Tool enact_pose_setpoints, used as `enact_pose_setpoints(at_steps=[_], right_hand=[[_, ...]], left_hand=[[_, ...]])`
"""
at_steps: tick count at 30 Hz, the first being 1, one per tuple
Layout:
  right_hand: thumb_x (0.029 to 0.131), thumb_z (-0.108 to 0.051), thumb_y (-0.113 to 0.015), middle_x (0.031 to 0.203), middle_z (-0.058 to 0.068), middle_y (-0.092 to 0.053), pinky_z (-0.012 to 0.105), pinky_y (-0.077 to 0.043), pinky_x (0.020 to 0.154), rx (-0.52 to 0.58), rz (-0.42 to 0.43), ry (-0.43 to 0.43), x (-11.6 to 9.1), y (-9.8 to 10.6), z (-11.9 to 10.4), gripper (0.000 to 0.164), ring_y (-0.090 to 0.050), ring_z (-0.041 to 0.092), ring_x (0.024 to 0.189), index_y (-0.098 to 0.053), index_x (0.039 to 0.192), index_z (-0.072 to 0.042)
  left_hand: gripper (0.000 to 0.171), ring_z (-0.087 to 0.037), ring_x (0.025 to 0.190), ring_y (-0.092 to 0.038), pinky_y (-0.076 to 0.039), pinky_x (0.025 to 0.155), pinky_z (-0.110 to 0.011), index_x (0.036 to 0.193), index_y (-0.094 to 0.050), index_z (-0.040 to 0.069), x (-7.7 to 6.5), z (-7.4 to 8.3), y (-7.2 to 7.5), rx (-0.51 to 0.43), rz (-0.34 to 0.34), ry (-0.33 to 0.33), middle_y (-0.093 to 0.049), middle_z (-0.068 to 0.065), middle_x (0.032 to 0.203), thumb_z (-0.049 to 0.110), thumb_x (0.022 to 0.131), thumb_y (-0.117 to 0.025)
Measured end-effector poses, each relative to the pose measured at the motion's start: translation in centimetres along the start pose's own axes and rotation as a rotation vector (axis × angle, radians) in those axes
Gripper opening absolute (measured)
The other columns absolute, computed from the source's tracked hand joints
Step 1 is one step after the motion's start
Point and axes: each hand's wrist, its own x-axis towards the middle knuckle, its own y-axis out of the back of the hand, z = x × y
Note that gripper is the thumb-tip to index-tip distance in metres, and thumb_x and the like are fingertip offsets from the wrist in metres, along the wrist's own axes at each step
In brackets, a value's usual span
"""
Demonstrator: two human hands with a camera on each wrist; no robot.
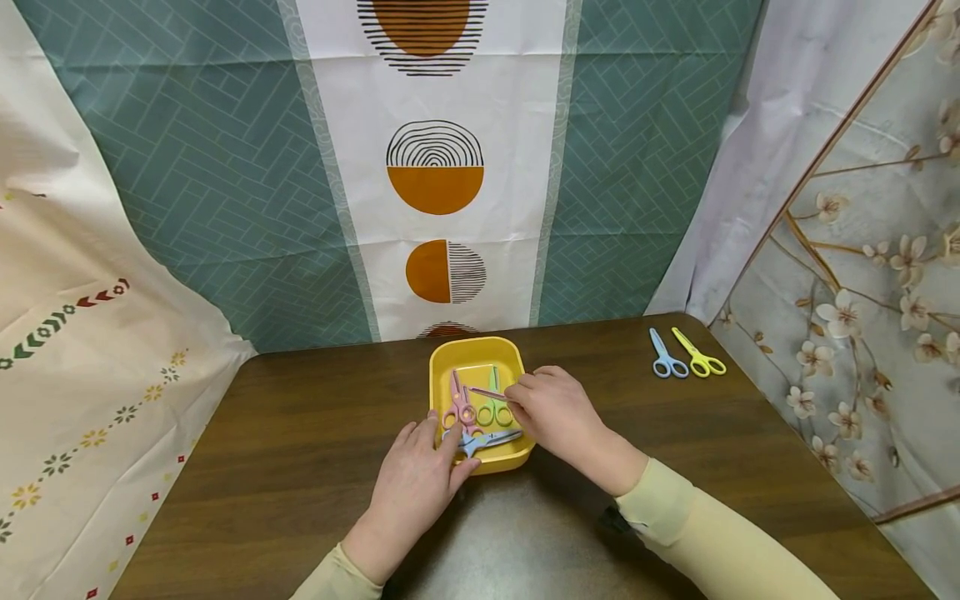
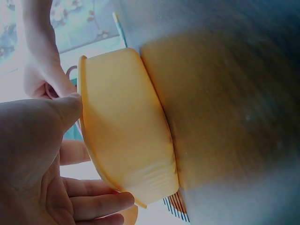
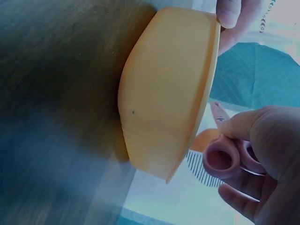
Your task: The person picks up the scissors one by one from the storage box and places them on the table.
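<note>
A yellow plastic bin (image 1: pixel 502 462) stands on the table with pink scissors (image 1: pixel 454 392), green scissors (image 1: pixel 493 410) and blue scissors (image 1: pixel 480 442) lying inside. My left hand (image 1: pixel 422 471) holds its near left rim, the thumb outside and at least one finger reaching in. Over the bin's right side, my right hand (image 1: pixel 558 410) pinches another pair of pink scissors (image 3: pixel 220 157) between thumb and fingers. Their blades point left above the green pair, and their loops show below the thumb in the right wrist view. The left hand partly hides the blue pair.
Light blue scissors (image 1: pixel 666 357) and yellow scissors (image 1: pixel 701 357) lie side by side at the table's far right corner. The dark wooden table (image 1: pixel 315 417) ends at a patterned curtain (image 1: pixel 630 167) behind. Printed cloths hang along both sides.
</note>
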Motion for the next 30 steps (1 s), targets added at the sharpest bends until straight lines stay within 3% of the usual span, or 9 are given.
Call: enact_pose_setpoints(at_steps=[5, 14, 23, 30], right_hand=[[0.096, -0.021, -0.088, 0.09, -0.002, -0.077, 0.043, -0.057, 0.104, 0.053, 0.054, -0.062, -0.7, 0.3, 0.7, 0.012, -0.074, 0.019, 0.087, -0.084, 0.105, -0.013], [0.098, -0.021, -0.087, 0.089, -0.004, -0.077, 0.047, -0.059, 0.103, 0.11, 0.075, -0.229, -2.1, 0.6, 1.8, 0.014, -0.073, 0.018, 0.082, -0.085, 0.109, -0.013], [0.098, -0.019, -0.087, 0.092, 0.002, -0.078, 0.054, -0.062, 0.088, 0.064, 0.12, -0.346, -3.9, 0.5, 4.2, 0.013, -0.076, 0.029, 0.087, -0.085, 0.107, -0.011], [0.095, -0.015, -0.089, 0.087, 0.004, -0.076, 0.054, -0.061, 0.079, 0.025, 0.098, -0.392, -5.4, -0.3, 5.9, 0.009, -0.074, 0.031, 0.077, -0.084, 0.1, -0.01]], left_hand=[[0.057, -0.043, 0.111, -0.073, -0.057, 0.105, -0.057, 0.129, -0.078, 0.004, 0.1, 0.0, 0.0, -0.012, -0.015, 0.01, -0.073, -0.029, 0.122, 0.053, 0.099, -0.081], [0.056, -0.042, 0.111, -0.073, -0.057, 0.106, -0.055, 0.127, -0.078, 0.005, 0.0, 0.0, 0.0, -0.006, -0.012, 0.014, -0.072, -0.028, 0.122, 0.053, 0.098, -0.082], [0.056, -0.042, 0.106, -0.073, -0.058, 0.103, -0.054, 0.125, -0.078, 0.004, 0.1, 0.0, 0.0, 0.006, 0.018, -0.001, -0.072, -0.028, 0.119, 0.052, 0.097, -0.083], [0.056, -0.042, 0.106, -0.073, -0.058, 0.103, -0.055, 0.125, -0.078, 0.004, 0.1, -0.1, -0.1, -0.003, 0.003, 0.001, -0.072, -0.028, 0.119, 0.053, 0.098, -0.082]])
